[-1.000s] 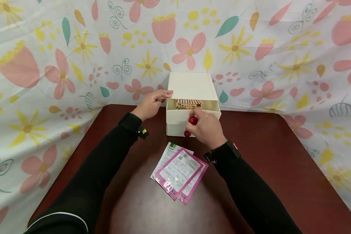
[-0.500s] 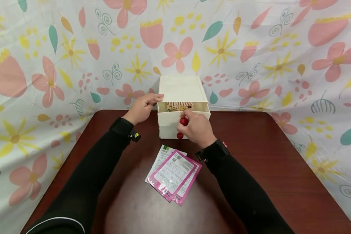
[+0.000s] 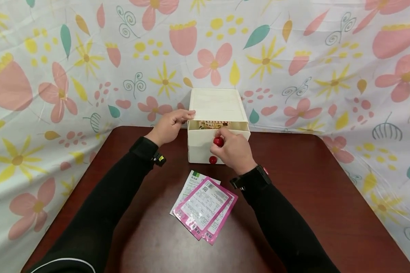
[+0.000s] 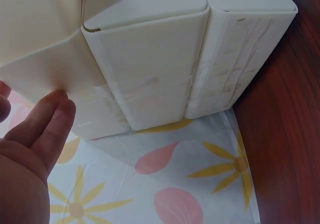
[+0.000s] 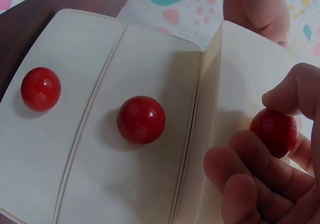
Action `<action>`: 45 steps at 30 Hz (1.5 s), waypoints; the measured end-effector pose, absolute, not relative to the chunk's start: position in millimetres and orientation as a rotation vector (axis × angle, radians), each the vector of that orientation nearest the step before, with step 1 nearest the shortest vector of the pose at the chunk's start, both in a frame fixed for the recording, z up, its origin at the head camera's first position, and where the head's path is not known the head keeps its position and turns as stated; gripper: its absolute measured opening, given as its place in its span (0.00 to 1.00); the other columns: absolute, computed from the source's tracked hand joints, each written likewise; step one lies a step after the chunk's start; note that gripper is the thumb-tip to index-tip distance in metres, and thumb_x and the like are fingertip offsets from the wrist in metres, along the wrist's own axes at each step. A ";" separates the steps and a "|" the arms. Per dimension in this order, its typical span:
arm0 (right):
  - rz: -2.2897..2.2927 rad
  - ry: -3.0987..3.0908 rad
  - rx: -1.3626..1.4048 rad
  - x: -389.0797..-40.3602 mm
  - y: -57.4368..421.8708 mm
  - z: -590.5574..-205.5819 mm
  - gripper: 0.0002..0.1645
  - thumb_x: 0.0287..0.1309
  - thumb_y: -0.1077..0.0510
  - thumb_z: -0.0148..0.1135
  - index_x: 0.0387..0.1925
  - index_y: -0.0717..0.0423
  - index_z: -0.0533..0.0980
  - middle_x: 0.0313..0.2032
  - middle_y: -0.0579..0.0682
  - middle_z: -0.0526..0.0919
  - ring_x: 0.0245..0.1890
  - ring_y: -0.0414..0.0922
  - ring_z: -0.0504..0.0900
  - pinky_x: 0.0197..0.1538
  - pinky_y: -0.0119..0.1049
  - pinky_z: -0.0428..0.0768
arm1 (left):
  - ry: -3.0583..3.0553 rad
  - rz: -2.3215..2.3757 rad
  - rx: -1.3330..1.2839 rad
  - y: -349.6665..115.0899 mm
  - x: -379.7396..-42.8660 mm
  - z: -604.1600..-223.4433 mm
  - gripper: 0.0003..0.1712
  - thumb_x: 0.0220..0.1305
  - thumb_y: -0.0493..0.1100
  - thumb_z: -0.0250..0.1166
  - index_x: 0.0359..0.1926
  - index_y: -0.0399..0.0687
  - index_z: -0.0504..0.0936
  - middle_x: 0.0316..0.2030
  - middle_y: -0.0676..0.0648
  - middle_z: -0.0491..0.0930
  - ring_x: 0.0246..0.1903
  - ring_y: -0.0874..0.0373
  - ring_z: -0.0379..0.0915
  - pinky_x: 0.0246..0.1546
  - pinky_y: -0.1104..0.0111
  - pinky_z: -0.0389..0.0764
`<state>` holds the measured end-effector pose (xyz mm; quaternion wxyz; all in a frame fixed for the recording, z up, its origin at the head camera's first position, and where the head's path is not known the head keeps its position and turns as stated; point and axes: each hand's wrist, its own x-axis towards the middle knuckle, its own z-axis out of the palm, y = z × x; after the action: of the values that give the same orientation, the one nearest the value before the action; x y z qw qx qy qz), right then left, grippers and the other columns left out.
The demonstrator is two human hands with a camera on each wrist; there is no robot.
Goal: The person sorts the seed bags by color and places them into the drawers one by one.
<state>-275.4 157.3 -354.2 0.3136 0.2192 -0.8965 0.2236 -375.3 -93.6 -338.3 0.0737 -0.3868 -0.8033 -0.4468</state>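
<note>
Two hands work at a cream-white three-drawer cabinet (image 3: pixel 216 103) standing by the far edge of a dark red-brown counter (image 3: pixel 304 182), between its far corners and in front of a floral cloth (image 3: pixel 273 89). The right hand (image 3: pixel 237 151) pinches the glossy red top knob (image 5: pixel 274 130) between thumb and fingers, and the top drawer (image 3: pixel 201 136) stands partway out, an item with a striped awning print (image 3: pixel 214 124) showing inside. The left hand (image 3: pixel 168 126) has its fingers extended, tips touching the side of the cabinet's uppermost section. The middle knob (image 5: pixel 141 120) and bottom knob (image 5: pixel 41 89) are untouched on drawers that look fully in. In front of the cabinet, a pink-bordered packet (image 3: pixel 203 206) overlaps a second pink-bordered packet (image 3: pixel 218 225) and a white packet with a green corner (image 3: pixel 188 187), all well inside the counter's side edges. The smooth, round top knob could slip from the pinch, having little for fingers to catch. Drawn too far, the drawer could tip from its slot and spill the printed item; moved crookedly, it could jam against its walls. Because the left hand touches rather than grips, a hard tug might slide the seemingly light cabinet into the packets, while a sudden shove inward could nip a fingertip at the drawer's upper edge.
</note>
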 end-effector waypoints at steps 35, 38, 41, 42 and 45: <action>0.746 -2.325 0.421 -302.3 146.7 -373.5 0.12 0.63 0.56 0.65 0.43 0.58 0.76 0.26 0.51 0.81 0.21 0.46 0.79 0.26 0.37 0.78 | -2.374 -1.320 -1.195 -96.0 -377.7 -342.0 0.20 0.76 0.33 0.49 0.59 0.46 0.82 0.63 0.55 0.75 0.63 0.65 0.68 0.48 0.70 0.73; 0.738 -2.323 0.437 -302.1 145.9 -375.2 0.13 0.63 0.56 0.67 0.43 0.58 0.75 0.28 0.53 0.82 0.25 0.48 0.81 0.29 0.38 0.81 | -2.374 -1.324 -1.199 -97.4 -377.6 -342.0 0.22 0.73 0.30 0.50 0.59 0.45 0.83 0.63 0.55 0.75 0.62 0.65 0.68 0.41 0.68 0.70; 0.736 -2.324 0.451 -302.5 146.1 -374.0 0.14 0.62 0.56 0.69 0.44 0.58 0.75 0.28 0.52 0.82 0.26 0.48 0.81 0.29 0.38 0.80 | -2.378 -1.327 -1.192 -98.1 -377.8 -341.3 0.22 0.72 0.30 0.50 0.59 0.45 0.83 0.63 0.55 0.75 0.62 0.65 0.68 0.41 0.67 0.70; 0.735 -2.326 0.453 -302.5 146.4 -373.2 0.15 0.62 0.56 0.70 0.44 0.59 0.75 0.27 0.52 0.81 0.25 0.48 0.81 0.28 0.37 0.79 | -2.381 -1.325 -1.187 -97.8 -377.9 -340.8 0.22 0.72 0.30 0.50 0.59 0.45 0.83 0.63 0.55 0.75 0.62 0.65 0.69 0.41 0.67 0.70; 0.729 -2.329 0.447 -301.9 148.0 -371.2 0.15 0.62 0.56 0.70 0.44 0.59 0.75 0.24 0.50 0.79 0.22 0.46 0.79 0.25 0.36 0.76 | -2.381 -1.330 -1.184 -95.5 -377.9 -339.7 0.23 0.71 0.29 0.50 0.59 0.45 0.82 0.63 0.56 0.75 0.61 0.64 0.69 0.41 0.67 0.69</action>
<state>-301.9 148.0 -371.2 0.3244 0.1704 -0.8880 0.2780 -377.9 -95.5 -339.7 0.0841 -0.3967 -0.7980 -0.4458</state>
